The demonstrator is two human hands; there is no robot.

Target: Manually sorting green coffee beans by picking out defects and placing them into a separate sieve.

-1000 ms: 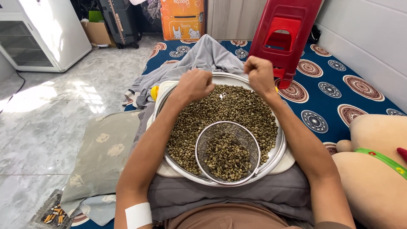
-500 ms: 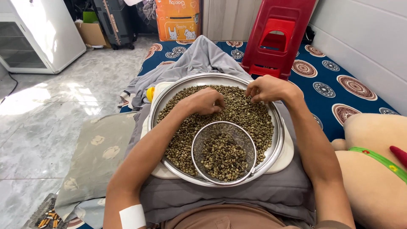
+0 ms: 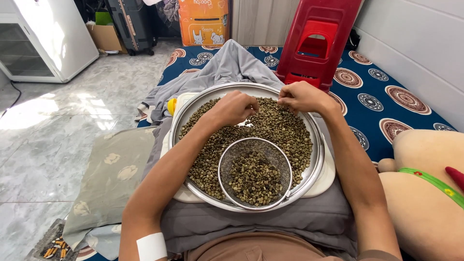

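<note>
Picking beans [image 3: 270, 126], orange box [image 3: 205, 21] behind

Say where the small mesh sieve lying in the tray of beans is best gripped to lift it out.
Grip the mesh sieve by its metal rim at the near edge, coming from above on the person's side. It is round, with no long handle in view, and half full of green beans, so a level, two-sided hold on the rim seems safest. The near side is clear of both hands.

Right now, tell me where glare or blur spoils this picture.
Head view: sunlight blows out the marble floor at left; a bright glint shows on the bare metal tray beside the left hand; the beans and mesh sieve stay sharp.
</note>
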